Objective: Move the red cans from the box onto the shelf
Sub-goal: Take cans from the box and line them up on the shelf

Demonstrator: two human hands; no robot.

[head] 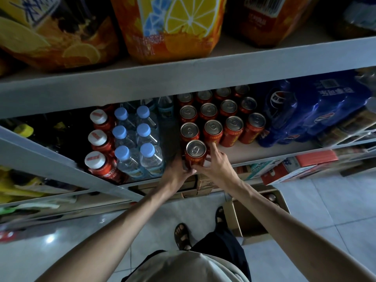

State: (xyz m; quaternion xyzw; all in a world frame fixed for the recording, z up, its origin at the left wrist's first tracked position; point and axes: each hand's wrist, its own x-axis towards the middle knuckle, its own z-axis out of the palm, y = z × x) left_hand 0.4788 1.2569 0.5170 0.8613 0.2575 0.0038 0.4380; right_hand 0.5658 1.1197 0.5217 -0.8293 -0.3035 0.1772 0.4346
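- Grip: the red can (196, 153) is clasped at its sides by the left hand (179, 169) and right hand (216, 166), at the shelf (242, 153) front.
- Handling: it is judged rigid, smooth and weighty if full, and best held round the wall.

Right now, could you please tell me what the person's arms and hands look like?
The left arm and right arm are bare along all that shows, with no sleeve in view. The left hand and right hand wear no gloves, and I see no watch, ring or band on them. Lower in the view are a light grey top and dark sandals.
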